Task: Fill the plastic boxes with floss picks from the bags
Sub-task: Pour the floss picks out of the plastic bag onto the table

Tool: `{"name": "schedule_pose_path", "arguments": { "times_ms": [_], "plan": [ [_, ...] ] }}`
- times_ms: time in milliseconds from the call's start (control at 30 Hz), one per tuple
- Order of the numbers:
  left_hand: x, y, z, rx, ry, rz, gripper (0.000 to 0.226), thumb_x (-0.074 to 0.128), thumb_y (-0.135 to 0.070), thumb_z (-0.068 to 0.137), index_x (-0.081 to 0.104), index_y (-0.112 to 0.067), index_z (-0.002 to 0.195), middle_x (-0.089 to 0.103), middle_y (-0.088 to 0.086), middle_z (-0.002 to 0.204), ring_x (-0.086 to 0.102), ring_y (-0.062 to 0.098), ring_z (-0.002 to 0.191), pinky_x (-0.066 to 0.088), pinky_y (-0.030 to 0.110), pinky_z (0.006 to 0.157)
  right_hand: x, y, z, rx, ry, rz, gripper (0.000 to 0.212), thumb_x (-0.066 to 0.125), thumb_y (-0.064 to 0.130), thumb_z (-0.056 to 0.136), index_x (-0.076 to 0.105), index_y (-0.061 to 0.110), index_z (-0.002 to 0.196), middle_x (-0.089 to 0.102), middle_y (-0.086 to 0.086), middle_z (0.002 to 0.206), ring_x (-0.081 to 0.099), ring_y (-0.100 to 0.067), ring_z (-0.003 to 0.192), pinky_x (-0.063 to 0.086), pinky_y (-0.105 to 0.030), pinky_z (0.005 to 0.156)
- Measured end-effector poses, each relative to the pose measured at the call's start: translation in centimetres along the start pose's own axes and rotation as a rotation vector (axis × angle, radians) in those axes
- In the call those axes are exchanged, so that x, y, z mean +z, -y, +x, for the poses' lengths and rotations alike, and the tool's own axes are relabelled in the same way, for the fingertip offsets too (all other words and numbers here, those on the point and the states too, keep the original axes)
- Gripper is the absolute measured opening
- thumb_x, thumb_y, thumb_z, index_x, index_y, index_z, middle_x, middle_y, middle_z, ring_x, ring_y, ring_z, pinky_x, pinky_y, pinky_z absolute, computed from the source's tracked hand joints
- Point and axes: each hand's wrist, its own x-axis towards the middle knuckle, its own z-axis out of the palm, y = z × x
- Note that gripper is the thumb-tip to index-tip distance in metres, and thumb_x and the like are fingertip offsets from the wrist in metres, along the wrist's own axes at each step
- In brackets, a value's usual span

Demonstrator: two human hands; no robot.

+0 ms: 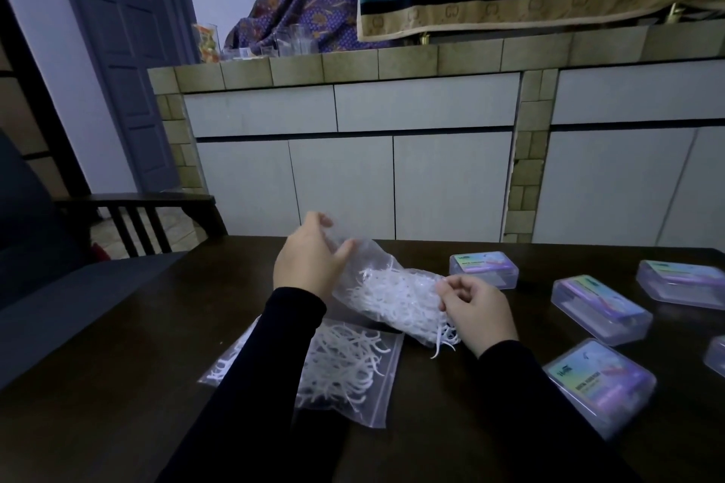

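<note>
Left hand (310,261) and right hand (476,310) both pinch the clear bag of floss picks (392,296), held mid-desk above a second bag (345,372). Boxes (600,308) sit closed toward the right edge. Picks already poke out the low end, so tipping it could dump them on the desk.

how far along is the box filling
Barely begun. Done: nothing visible; the boxes on the table look closed. In hand: left hand and right hand hold one bag of floss picks. Left: a second bag lies untouched.
</note>
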Motion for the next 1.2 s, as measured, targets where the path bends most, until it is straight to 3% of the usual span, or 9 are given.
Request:
{"name": "schedule_pose_path", "arguments": {
  "times_ms": [200, 300, 467, 567, 767, 867, 967, 1067, 1200],
  "plan": [
    [-0.3, -0.9, -0.2, 0.107, -0.106, 0.043, 0.014, 0.057, -0.031, 0.093, 0.057, -0.019, 0.100, 0.055, -0.007, 0.079, 0.055, 0.014, 0.074, 0.035, 0.024, 0.062, 0.1, 0.4, -0.4, -0.088, -0.098, -0.016, 0.008, 0.058, 0.037, 0.092, 0.061, 0.029, 0.090, 0.064, 0.008, 0.078, 0.061, -0.009, 0.078, 0.055, -0.031, 0.073],
    [-0.9, -1.9, -0.2, 0.186, -0.190, 0.052, 0.011, 0.055, -0.034, 0.094, 0.056, -0.023, 0.096, 0.057, -0.009, 0.078, 0.051, 0.009, 0.069, 0.029, 0.018, 0.052, 0.1, 0.7, -0.5, -0.115, -0.093, -0.005, 0.007, 0.057, 0.038, 0.093, 0.058, 0.033, 0.086, 0.062, 0.010, 0.079, 0.059, -0.007, 0.080, 0.053, -0.030, 0.073],
    [-1.3, -2.3, -0.2, 0.263, -0.231, 0.074, 0.014, 0.055, -0.035, 0.094, 0.059, -0.022, 0.098, 0.057, -0.010, 0.078, 0.051, 0.007, 0.068, 0.028, 0.012, 0.051, 0.6, 0.5, -0.5, -0.187, -0.053, -0.034, 0.010, 0.056, 0.042, 0.092, 0.057, 0.038, 0.082, 0.062, 0.011, 0.085, 0.057, -0.006, 0.084, 0.053, -0.029, 0.075],
    [-1.4, -2.4, -0.4, 0.285, -0.244, 0.065, 0.017, 0.053, -0.035, 0.094, 0.061, -0.021, 0.098, 0.057, -0.010, 0.078, 0.049, 0.006, 0.066, 0.025, 0.012, 0.051, 0.9, 0.4, -0.4, -0.253, -0.006, -0.007, 0.007, 0.058, 0.035, 0.092, 0.058, 0.039, 0.086, 0.060, 0.011, 0.093, 0.053, -0.004, 0.092, 0.049, -0.027, 0.082],
    [-1.4, -1.9, -0.2, 0.280, -0.255, 0.051, 0.016, 0.053, -0.036, 0.095, 0.060, -0.022, 0.098, 0.056, -0.011, 0.079, 0.044, 0.000, 0.059, 0.025, 0.012, 0.050, 0.3, 0.8, -0.8, -0.360, 0.006, 0.112, 0.035, 0.055, 0.010, 0.093, 0.061, 0.044, 0.087, 0.059, 0.029, 0.096, 0.050, 0.001, 0.103, 0.039, -0.023, 0.091],
    [-0.6, -0.2, -0.3, 0.219, -0.203, 0.068, 0.018, 0.051, -0.037, 0.095, 0.059, -0.022, 0.099, 0.055, -0.012, 0.078, 0.048, 0.004, 0.064, 0.029, 0.013, 0.052, 0.3, 1.0, -0.7, -0.363, 0.126, -0.144, 0.027, 0.053, 0.021, 0.095, 0.065, 0.039, 0.111, 0.057, 0.028, 0.111, 0.043, -0.002, 0.105, 0.030, -0.029, 0.104],
    [0.2, 1.5, -0.6, 0.184, -0.168, 0.086, 0.018, 0.049, -0.038, 0.096, 0.057, -0.022, 0.099, 0.060, -0.010, 0.081, 0.053, 0.008, 0.069, 0.032, 0.020, 0.053, 0.3, 1.4, -0.9, -0.340, 0.224, -0.466, 0.035, 0.048, 0.037, 0.096, 0.054, 0.038, 0.130, 0.050, 0.024, 0.128, 0.034, -0.003, 0.108, 0.019, -0.031, 0.103],
    [0.2, 2.6, -0.7, 0.191, -0.191, 0.089, 0.018, 0.050, -0.036, 0.096, 0.057, -0.020, 0.100, 0.063, -0.007, 0.085, 0.054, 0.011, 0.073, 0.032, 0.025, 0.060, 0.1, 1.8, -1.0, -0.269, 0.191, -0.600, 0.033, 0.049, 0.040, 0.093, 0.055, 0.039, 0.126, 0.052, 0.020, 0.130, 0.037, -0.009, 0.119, 0.021, -0.035, 0.104],
    [0.0, 3.2, -0.8, 0.185, -0.208, 0.059, 0.018, 0.052, -0.035, 0.095, 0.058, -0.018, 0.099, 0.061, -0.008, 0.084, 0.058, 0.016, 0.078, 0.031, 0.025, 0.061, 0.0, 2.1, -0.9, -0.212, 0.086, -0.680, 0.029, 0.053, 0.036, 0.088, 0.058, 0.037, 0.117, 0.056, 0.014, 0.121, 0.040, -0.012, 0.117, 0.027, -0.036, 0.100]
  ]
}}
